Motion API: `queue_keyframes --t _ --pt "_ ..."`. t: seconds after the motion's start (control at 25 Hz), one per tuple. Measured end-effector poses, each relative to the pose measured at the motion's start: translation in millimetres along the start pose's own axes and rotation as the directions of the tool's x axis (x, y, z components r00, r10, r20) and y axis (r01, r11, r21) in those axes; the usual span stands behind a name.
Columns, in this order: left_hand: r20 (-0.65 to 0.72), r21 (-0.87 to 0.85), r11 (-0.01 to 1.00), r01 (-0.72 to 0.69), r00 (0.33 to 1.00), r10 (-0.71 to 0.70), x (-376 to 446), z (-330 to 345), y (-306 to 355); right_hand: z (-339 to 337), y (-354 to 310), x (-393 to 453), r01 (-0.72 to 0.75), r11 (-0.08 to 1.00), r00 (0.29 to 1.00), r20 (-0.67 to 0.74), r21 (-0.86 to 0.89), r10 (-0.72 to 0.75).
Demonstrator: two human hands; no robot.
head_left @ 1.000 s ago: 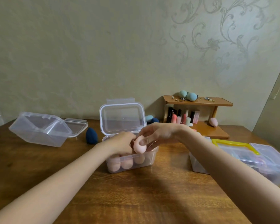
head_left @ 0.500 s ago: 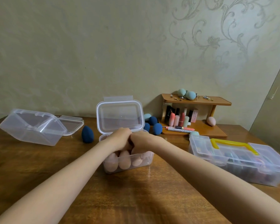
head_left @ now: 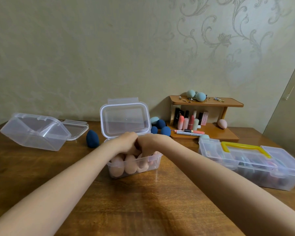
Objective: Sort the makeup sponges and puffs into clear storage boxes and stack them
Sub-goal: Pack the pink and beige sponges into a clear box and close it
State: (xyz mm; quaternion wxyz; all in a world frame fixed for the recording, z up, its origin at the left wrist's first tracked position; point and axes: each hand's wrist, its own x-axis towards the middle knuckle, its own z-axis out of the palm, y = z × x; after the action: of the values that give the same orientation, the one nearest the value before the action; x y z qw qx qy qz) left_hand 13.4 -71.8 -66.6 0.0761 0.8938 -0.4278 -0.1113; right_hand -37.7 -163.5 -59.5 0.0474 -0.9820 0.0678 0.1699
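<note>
Both hands are now down in the open clear box [head_left: 134,165], where a second ago the right hand [head_left: 147,144] was carrying a pink sponge above the rim; that sponge is no longer separately visible. The left hand [head_left: 126,143] and the right are meeting knuckle to knuckle over the pink sponges [head_left: 126,163], fingers curled downward among them (whether either is actually gripping a sponge I cannot tell, since the fingertips are hidden). The box lid [head_left: 125,118] is standing upright behind the hands.

Pink sponges are filling the box to about rim height, so the packing step is looking nearly done. The risk I am judging from here: springy sponges pushed down may rebound and jam the lid, or pop out onto the counter [head_left: 143,201]. A dark blue sponge [head_left: 92,138] is waiting to the left, more blue sponges [head_left: 161,127] behind the box, and an empty tipped box [head_left: 35,132] is lying at far left.
</note>
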Motion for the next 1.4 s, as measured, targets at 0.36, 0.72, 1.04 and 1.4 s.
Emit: queue_keyframes --t 0.36,0.72,1.04,1.4 --pt "-0.044 -0.239 0.96 -0.149 0.989 0.143 11.5 -66.9 38.7 -47.2 58.3 -64.9 0.032 0.76 0.999 -0.049 0.65 0.0" --pt "0.047 -0.099 0.91 -0.403 0.912 0.408 67.5 -25.3 150.9 -29.6 190.3 -123.4 -0.199 0.652 0.89 -0.143 0.732 0.433" --pt "0.414 0.013 0.954 -0.299 0.87 0.267 96.0 -22.4 187.5 -9.5 286.9 -97.7 -0.64 0.746 0.737 -0.129 0.184 0.663" --pt "0.527 0.086 0.97 -0.227 0.837 0.149 114.2 -19.0 190.8 1.7 341.4 -8.9 -0.626 0.752 0.759 -0.058 0.209 0.648"
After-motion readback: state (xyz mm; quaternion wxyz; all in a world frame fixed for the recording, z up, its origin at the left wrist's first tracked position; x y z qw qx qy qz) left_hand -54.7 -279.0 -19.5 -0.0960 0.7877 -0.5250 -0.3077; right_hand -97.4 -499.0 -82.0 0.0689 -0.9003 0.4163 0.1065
